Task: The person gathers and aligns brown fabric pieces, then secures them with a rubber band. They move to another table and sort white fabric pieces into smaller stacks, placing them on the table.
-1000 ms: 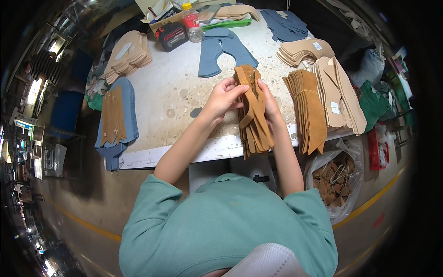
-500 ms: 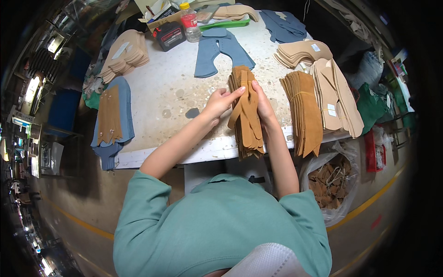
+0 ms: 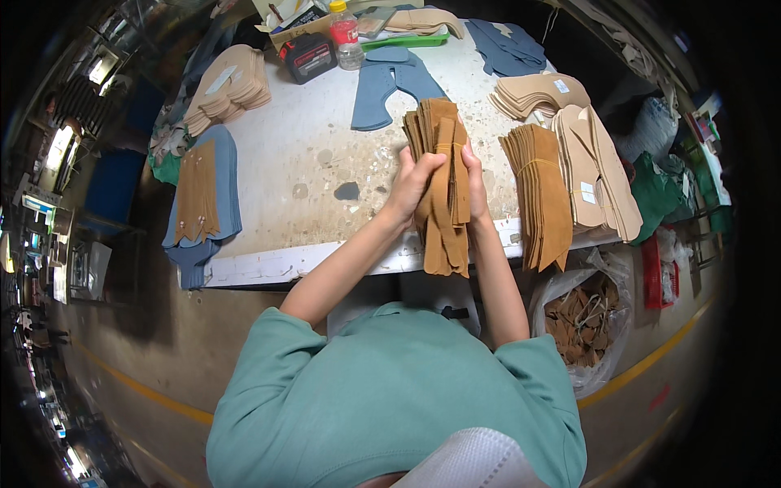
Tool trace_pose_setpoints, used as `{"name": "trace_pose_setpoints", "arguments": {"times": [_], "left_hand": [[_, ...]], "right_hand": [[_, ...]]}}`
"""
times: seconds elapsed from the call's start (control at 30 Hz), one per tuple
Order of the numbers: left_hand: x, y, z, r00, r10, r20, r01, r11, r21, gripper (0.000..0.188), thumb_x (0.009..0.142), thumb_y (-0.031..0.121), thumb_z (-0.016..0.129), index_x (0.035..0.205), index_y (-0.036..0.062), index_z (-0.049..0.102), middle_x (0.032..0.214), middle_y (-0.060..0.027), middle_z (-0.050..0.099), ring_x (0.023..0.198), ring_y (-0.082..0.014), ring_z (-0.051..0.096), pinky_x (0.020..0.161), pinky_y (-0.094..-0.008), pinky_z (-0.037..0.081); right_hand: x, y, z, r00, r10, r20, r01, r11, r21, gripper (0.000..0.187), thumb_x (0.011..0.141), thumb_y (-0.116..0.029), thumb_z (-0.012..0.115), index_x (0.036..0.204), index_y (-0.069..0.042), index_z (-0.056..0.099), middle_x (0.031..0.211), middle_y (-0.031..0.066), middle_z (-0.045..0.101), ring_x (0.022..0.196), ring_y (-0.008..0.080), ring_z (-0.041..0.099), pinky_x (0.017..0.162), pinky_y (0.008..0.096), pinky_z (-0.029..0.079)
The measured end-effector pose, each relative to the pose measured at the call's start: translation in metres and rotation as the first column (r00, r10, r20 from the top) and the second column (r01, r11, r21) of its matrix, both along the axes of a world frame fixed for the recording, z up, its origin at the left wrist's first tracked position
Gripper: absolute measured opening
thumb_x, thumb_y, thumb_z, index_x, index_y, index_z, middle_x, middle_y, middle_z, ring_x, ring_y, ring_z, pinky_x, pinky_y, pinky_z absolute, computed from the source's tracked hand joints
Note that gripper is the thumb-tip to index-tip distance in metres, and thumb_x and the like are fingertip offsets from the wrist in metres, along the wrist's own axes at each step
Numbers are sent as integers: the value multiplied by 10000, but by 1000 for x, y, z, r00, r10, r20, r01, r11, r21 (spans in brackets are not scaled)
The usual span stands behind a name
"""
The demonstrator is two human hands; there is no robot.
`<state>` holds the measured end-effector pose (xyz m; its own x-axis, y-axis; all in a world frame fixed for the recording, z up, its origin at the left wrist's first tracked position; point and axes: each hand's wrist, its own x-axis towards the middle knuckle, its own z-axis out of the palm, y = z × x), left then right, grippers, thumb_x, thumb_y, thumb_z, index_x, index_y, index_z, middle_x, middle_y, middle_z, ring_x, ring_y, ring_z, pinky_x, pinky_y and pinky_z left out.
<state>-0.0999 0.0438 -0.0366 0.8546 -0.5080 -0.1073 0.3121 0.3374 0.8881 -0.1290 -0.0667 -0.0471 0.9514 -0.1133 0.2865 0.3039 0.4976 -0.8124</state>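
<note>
A bundle of brown leather pieces (image 3: 443, 220) is held upright between my two hands over the table's front edge. A thin yellowish band circles its upper part, and several strips lie lengthwise on its face. My left hand (image 3: 413, 183) grips the bundle's left side with the thumb across the front. My right hand (image 3: 474, 183) is wrapped round the right side, its thumb near the band; most of its fingers are hidden behind the leather. To the right lies a second banded brown bundle (image 3: 538, 199). Beyond the held one rest blue cut pieces (image 3: 376, 93) with small holes.
On the worn white table (image 3: 285, 195), beige stacks (image 3: 590, 163) lie right and another beige stack (image 3: 232, 89) far left. Brown pieces (image 3: 197, 191) top a blue stack at left. A bottle (image 3: 346, 45) and dark case (image 3: 307, 58) stand behind. A scrap bag (image 3: 582, 325) sits below right.
My left hand has come in from the bundle's front to clasp its left side. The bundle is turned more upright, and the loose strip that stuck out left now lies along it.
</note>
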Motion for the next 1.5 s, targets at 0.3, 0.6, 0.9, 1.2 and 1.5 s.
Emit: {"name": "trace_pose_setpoints", "arguments": {"times": [0.3,0.6,0.9,1.2,1.5], "left_hand": [[-4,44,27,971,-205,120,212,976,-46,926,721,229,769,1433,27,213,1327,-145,425,1242,-240,458,1021,-379,413],[-14,111,35,934,-351,60,347,860,-374,1031,655,441,689,1454,-33,241,1398,-269,402,1245,-431,470,1006,-513,452],[-37,127,39,940,-331,82,329,816,-475,1029,618,416,682,1435,-46,260,1373,-317,395,1170,-437,533,955,-502,499],[-33,128,35,933,-360,-27,318,856,-408,1024,646,430,680,1459,-12,241,1387,-321,375,1199,-483,491,969,-554,467],[17,50,40,902,-333,-275,302,941,-152,539,831,354,639,1196,-19,503,998,-147,636,860,-219,666,776,-358,568]], "right_hand": [[-17,19,46,934,-233,271,357,629,-690,579,1013,-355,303,1509,-66,220,1562,225,154,1452,343,160,1159,367,151],[2,8,49,938,-201,-283,210,978,0,252,998,-164,479,1172,2,554,1200,176,607,885,184,693,762,244,585],[-27,55,23,954,256,-154,-265,963,-40,1149,624,-779,661,1416,0,367,1248,87,536,967,107,565,904,281,458],[-47,-11,26,966,107,-235,-150,974,-172,643,947,-451,422,1456,-68,336,1167,129,633,1016,188,616,929,362,460],[-129,41,1,905,-321,-279,127,830,-544,490,1030,-265,416,1419,27,355,1224,150,580,1133,171,527,971,284,399]]}}
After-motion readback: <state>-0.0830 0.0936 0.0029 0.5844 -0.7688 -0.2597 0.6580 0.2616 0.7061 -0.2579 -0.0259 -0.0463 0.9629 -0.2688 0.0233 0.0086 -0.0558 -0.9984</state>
